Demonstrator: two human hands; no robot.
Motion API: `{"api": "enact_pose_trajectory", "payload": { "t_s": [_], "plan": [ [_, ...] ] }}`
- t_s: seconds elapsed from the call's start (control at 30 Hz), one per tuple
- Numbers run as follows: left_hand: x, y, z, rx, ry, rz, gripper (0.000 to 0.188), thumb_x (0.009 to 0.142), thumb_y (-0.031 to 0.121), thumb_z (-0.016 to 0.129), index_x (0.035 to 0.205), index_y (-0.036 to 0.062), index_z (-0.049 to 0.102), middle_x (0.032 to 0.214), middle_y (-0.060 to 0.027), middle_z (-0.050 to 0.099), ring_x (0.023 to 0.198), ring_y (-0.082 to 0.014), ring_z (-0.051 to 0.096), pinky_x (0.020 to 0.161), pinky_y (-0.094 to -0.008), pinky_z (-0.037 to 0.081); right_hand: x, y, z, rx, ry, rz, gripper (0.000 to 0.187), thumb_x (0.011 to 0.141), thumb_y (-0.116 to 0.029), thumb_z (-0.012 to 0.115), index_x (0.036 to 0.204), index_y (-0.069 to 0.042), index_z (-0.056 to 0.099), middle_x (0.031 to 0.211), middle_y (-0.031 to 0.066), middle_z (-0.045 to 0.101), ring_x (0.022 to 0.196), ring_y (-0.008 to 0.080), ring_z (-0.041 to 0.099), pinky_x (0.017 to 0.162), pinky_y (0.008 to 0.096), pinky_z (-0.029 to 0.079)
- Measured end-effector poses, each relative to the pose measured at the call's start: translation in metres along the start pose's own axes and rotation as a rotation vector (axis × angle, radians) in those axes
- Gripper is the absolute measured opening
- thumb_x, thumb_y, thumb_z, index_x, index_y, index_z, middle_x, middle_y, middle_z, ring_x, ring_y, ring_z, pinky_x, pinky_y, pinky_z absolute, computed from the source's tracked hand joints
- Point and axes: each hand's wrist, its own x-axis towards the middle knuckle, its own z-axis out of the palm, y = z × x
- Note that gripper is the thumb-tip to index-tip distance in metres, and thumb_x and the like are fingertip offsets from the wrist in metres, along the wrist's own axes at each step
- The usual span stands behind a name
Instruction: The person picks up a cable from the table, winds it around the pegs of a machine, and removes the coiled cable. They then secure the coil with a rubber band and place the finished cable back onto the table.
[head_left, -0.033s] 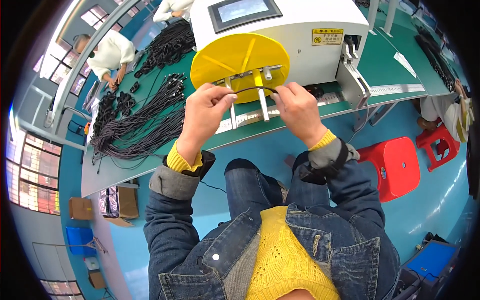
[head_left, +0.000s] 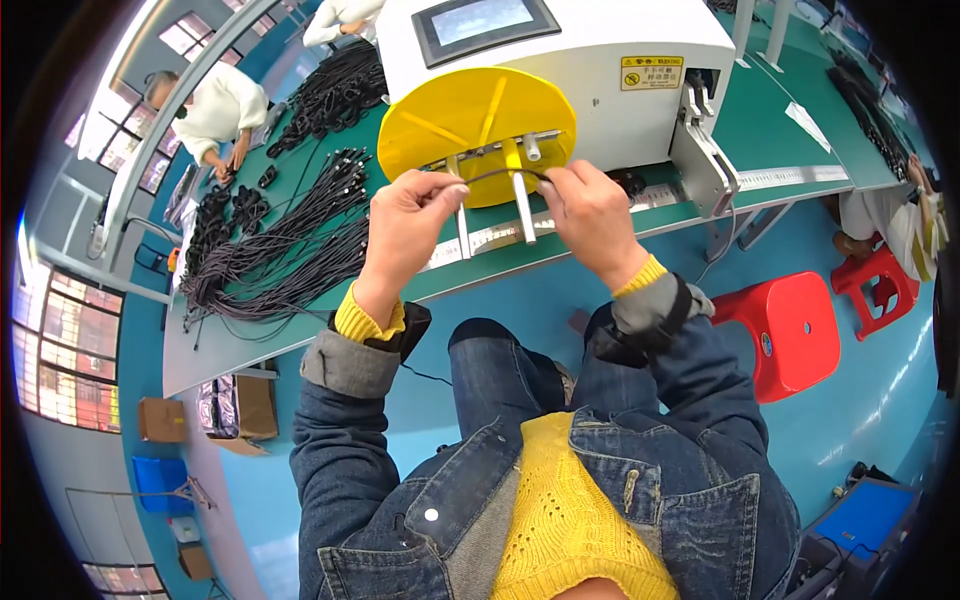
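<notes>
A short stretch of thin black cable (head_left: 506,170) bows upward between my two hands. Its left part is pinched between the thumb and fingers of my left hand (head_left: 408,225). The fingers of my right hand (head_left: 597,222) close on the other side of it. Right behind the cable is a round yellow disc (head_left: 430,125) with metal posts (head_left: 523,208) sticking out toward me. The disc sits on the front of a white machine (head_left: 600,110) with a small screen (head_left: 487,22). Where the cable's ends go is hidden by my hands.
Bundled black cables (head_left: 270,250) lie on the green table (head_left: 330,308) at left, with more coils (head_left: 335,95) farther back. A metal bracket (head_left: 708,150) and a ruler strip (head_left: 780,180) are at right. Red stools (head_left: 800,335) stand on the floor. Another person (head_left: 225,110) works at far left.
</notes>
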Motion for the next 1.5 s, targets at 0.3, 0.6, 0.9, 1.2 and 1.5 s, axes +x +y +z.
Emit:
{"api": "enact_pose_trajectory", "payload": {
  "t_s": [0.3,0.6,0.9,1.2,1.5],
  "plan": [
    [0.01,-0.02,0.015,-0.451,0.127,-0.154,0.012,0.08,0.008,0.065,0.086,-0.0022,0.066,0.065,0.0015,0.057,0.057,-0.0041,0.047,0.052,-0.0182,0.038,0.001,0.005,0.024,0.202,0.139,0.258,0.01,0.076,-0.012,0.062,0.079,-0.003,0.06,0.068,0.0123,0.057,0.062,0.0294,0.056,0.056,0.0353,0.046],
    [-0.018,-0.036,0.011,-0.341,0.302,-0.066,0.013,0.083,0.009,0.062,0.09,-0.0019,0.064,0.064,0.001,0.055,0.056,-0.005,0.045,0.05,-0.0182,0.036,-0.083,-0.001,-0.007,0.299,0.008,0.355,0.006,0.076,-0.007,0.06,0.078,-0.001,0.062,0.073,0.0122,0.061,0.062,0.026,0.059,0.056,0.0313,0.047],
    [-0.033,-0.03,0.009,0.117,0.347,0.231,0.017,0.083,0.01,0.061,0.097,0.0012,0.064,0.06,-0.0059,0.048,0.051,-0.0122,0.044,0.048,-0.0238,0.036,-0.131,-0.013,-0.021,0.423,-0.255,0.565,0.007,0.075,-0.008,0.061,0.076,-0.001,0.063,0.07,0.0125,0.061,0.06,0.0243,0.06,0.054,0.0315,0.046],
    [-0.045,-0.013,0.015,0.083,0.318,0.22,0.021,0.085,0.008,0.058,0.104,0.0007,0.061,0.061,-0.007,0.05,0.052,-0.0136,0.046,0.049,-0.0254,0.038,-0.136,-0.014,-0.022,0.432,-0.369,0.603,0.01,0.075,-0.011,0.06,0.075,-0.002,0.062,0.07,0.0131,0.061,0.064,0.0294,0.06,0.057,0.0351,0.048],
    [-0.048,0.009,0.022,0.056,0.239,0.177,0.028,0.084,0.005,0.055,0.111,-0.0013,0.055,0.071,-0.0119,0.054,0.057,-0.0195,0.053,0.054,-0.0285,0.044,-0.121,-0.014,-0.022,0.434,-0.339,0.501,0.011,0.076,-0.013,0.061,0.075,-0.002,0.061,0.073,0.0132,0.061,0.067,0.0298,0.06,0.058,0.0352,0.047]
  ]
}}
